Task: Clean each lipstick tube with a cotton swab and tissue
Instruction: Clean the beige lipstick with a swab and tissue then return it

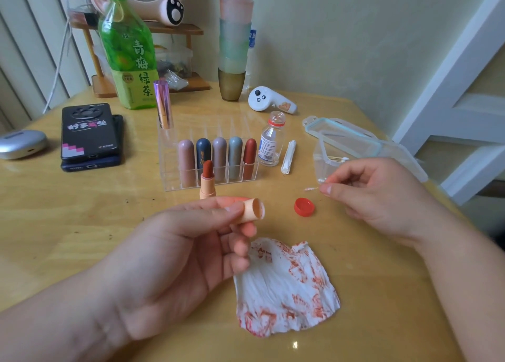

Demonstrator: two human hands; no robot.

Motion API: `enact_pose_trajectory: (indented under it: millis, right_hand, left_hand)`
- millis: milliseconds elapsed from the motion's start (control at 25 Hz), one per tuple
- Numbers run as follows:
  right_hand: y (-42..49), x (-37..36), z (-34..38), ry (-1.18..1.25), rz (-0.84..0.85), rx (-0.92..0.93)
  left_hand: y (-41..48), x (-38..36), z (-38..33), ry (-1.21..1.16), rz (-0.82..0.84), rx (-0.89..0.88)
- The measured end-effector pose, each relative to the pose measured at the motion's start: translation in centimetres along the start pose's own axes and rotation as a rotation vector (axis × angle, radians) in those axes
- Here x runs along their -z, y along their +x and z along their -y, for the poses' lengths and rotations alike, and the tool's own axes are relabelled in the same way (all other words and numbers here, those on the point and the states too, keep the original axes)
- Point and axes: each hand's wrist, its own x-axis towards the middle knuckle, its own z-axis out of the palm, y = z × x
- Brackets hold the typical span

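- The cap (252, 210) is peach and off its lipstick. It lies sideways in the left hand (177, 252), thumb and fingers curled round it, with its open mouth turned toward the other hand, likely so a swab can reach inside.
- The right hand (382, 197) pinches a swab (311, 189) between thumb and fingertips, the other fingers loosely curled. The swab's tip looks faintly pink and points at the cap, clear of it.
- The lipstick (207, 179) stands upright and uncapped on the table (82, 225), just in front of the rack with its red stick exposed — set there, I judge, so it smears nothing.
- The tissue (287, 287) lies spread on the table just below the left fingers, streaked red and within easy reach for wiping.
- The rack (169, 181) is clear plastic and holds five capped tubes (220, 156) in its front row, one to a slot. The left end slot of that row looks empty. A tall purple tube (163, 104) stands in a back corner slot.
- The bottle (272, 142) stands open just right of the rack, and I cannot read its liquid level. Its red lid (304, 206) lies on the table between the hands.
- The box (322, 153) is clear and open, just beyond the right hand, with a few swabs inside. Its cover (349, 132) lies behind it.
- A white packet (289, 156) lies beside the bottle — contents unclear.
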Motion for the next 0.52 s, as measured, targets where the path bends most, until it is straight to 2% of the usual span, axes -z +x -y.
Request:
enact_pose_trajectory:
  millis: [120,200,320,520]
  right_hand:
    - [-1.3,-0.3,1.7,0.389,0.080,0.165]
    - [-2.6,-0.9,3.1,0.451,0.125,0.332]
    - [-4.3,-2.0,4.8,0.285,0.107,0.516]
    - [-5.1,-2.9,4.9,0.083,0.069,0.578]
  left_hand:
    - [0.1,0.1,-0.4,-0.094,0.062,0.031]
    - [0.0,0.0,-0.7,-0.128,0.093,0.037]
    - [-0.1,-0.1,-0.8,-0.140,0.132,0.024]
    - [-0.2,-0.2,-0.5,-0.091,0.090,-0.022]
